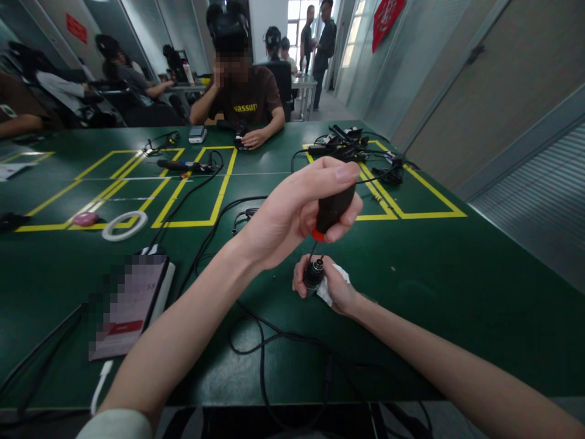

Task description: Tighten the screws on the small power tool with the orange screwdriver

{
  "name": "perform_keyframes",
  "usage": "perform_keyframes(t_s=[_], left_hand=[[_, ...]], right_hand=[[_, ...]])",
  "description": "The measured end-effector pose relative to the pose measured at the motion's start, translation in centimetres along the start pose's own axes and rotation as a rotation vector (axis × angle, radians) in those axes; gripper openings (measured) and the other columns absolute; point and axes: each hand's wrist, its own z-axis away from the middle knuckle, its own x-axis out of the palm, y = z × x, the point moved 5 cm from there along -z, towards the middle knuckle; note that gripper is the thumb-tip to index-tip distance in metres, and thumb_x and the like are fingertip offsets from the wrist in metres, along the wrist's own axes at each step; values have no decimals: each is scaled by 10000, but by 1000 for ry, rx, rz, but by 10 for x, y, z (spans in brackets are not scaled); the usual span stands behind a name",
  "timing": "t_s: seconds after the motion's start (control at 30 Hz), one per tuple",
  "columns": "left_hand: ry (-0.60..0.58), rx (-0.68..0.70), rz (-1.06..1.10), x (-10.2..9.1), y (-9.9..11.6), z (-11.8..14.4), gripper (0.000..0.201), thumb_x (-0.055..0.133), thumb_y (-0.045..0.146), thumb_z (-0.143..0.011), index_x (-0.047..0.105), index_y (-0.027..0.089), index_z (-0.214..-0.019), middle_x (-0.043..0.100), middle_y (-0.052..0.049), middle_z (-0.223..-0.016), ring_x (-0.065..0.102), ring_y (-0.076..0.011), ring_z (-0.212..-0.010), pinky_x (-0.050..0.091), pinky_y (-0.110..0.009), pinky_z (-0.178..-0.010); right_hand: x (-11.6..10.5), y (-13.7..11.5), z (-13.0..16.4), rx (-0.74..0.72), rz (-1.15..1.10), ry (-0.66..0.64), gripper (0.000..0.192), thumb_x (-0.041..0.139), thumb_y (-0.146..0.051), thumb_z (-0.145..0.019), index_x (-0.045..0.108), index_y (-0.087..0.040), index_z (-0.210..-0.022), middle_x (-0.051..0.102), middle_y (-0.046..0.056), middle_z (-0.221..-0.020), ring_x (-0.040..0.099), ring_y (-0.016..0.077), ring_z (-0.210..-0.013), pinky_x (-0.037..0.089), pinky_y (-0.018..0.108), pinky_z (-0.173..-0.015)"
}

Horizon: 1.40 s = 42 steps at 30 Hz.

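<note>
Screwdriver tip set down onto small black part, both hands busy mid-surface.

Landmark is the small black part (pixel 313 275). Far left of it: phone (pixel 130 305) with white cable, farther back a white ring (pixel 124 225) on the yellow tape lines. Left hand (pixel 297 210) comes in from the lower left, fist closed round the black screwdriver (pixel 333 210) handle, thumb over the top; sits directly above the part. Screwdriver long axis near vertical, leaning slightly right at the top, thin shaft dropping to the part's top face. Right hand (pixel 331 286) just right of the part, fingers curled round it, with a white cloth (pixel 329 288) between palm and part, resting on the green surface (pixel 457 286). Black cables loop below and left of the part. Right of it bare surface up to the edge. Seated person across, well apart.
</note>
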Motion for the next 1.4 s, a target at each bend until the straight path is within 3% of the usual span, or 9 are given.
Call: perform_keyframes(t_s=[0.17, 0.3, 0.5, 0.63, 0.83, 1.0, 1.1, 1.2, 1.4], left_hand=[[44, 10, 25, 1, 2, 0, 202, 614, 310, -907, 492, 180, -812, 554, 31, -652, 519, -67, -514, 391, -174, -490], [57, 12, 50, -1, 3, -1, 200, 603, 332, -920, 550, 164, -825, 502, 32, -626, 433, -53, -480, 335, -156, -447], [38, -20, 2, -4, 3, -2, 543, 532, 574, -987, 709, 98, -797, 465, 3, -615, 419, -64, -514, 383, -175, -467], [65, -53, -15, -4, 3, -2, 614, 468, 642, -996, 627, 139, -681, 476, 6, -587, 455, -70, -495, 401, -174, -460], [53, -35, -9, -2, 0, -1, 443, 644, 553, -937, 567, 156, -758, 558, 26, -602, 495, -65, -497, 413, -174, -496], [8, 5, 25, 0, -2, -1, 439, 692, 461, -927, 464, 176, -683, 451, 51, -529, 347, -43, -448, 293, -171, -458], [-1, -17, 35, 1, -2, -1, 407, 657, 487, -946, 527, 173, -722, 394, 57, -518, 304, -54, -453, 273, -186, -466], [-17, -48, 28, 2, -2, -2, 480, 593, 562, -969, 578, 151, -722, 351, 56, -505, 282, -60, -454, 238, -200, -467], [-20, -105, 58, 0, -1, -2, 684, 449, 707, -981, 474, 159, -572, 291, 46, -501, 291, -56, -438, 240, -201, -449]], right_hand=[[-1, 1, 0, 10, -11, 3, 469, 589, -555, -914, 681, -169, -665, 606, 17, -494, 577, 170, -516, 532, 336, -686], [-1, 2, 0, 21, -19, 7, 467, 575, -549, -917, 673, -171, -660, 598, 16, -494, 573, 168, -520, 512, 326, -666], [-2, 2, 0, 31, -6, 22, 449, 586, -545, -902, 667, -177, -659, 598, 12, -487, 580, 172, -530, 519, 329, -688], [-1, 0, 0, 19, 6, 13, 464, 570, -561, -913, 663, -178, -667, 594, 9, -486, 578, 174, -521, 525, 334, -681], [-1, 0, 1, 0, 23, 22, 473, 575, -568, -919, 666, -180, -663, 603, 15, -485, 584, 182, -529, 508, 331, -660], [0, -1, 1, 2, 23, 24, 483, 572, -581, -922, 667, -184, -665, 599, 11, -485, 571, 176, -515, 520, 343, -687], [0, -1, 1, 5, 24, 23, 477, 572, -574, -917, 666, -182, -660, 597, 13, -485, 568, 177, -512, 518, 344, -681], [0, -1, 1, -4, 28, 22, 475, 568, -573, -917, 661, -183, -662, 594, 13, -485, 571, 178, -517, 520, 346, -687], [0, 1, 1, 7, 30, 25, 462, 574, -561, -907, 662, -181, -661, 598, 16, -485, 575, 177, -522, 521, 341, -686]])
